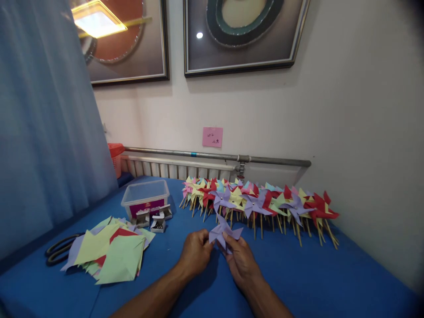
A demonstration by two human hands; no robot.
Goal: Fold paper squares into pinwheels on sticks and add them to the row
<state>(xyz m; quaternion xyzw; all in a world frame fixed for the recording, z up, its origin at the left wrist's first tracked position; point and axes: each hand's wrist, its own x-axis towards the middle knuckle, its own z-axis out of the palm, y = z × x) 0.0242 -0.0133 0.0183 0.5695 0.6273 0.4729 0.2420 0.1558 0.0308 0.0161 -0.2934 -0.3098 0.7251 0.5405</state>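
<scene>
A folded purple paper pinwheel (pixel 222 230) is held up between my two hands, over the blue tabletop. My right hand (pixel 243 260) grips its right side, with the thumb lying on the front near the middle. At its left edge, my left hand (pixel 197 251) is closed, fingers pinched against a paper blade. Whether a pin or stick is behind the pinwheel is hidden by the hands. Just beyond stand many finished pinwheels (pixel 254 203) on wooden sticks, in red, yellow, purple, pink, green and blue.
Cut paper sheets (pixel 122 256) lie piled at the left, beside black-handled scissors (pixel 61 249). Small open boxes (pixel 158 224) stand before a clear plastic tub (pixel 145 192). A blue curtain (pixel 49 110) hangs at the left. Pipes (pixel 212 156) and a radiator run along the wall.
</scene>
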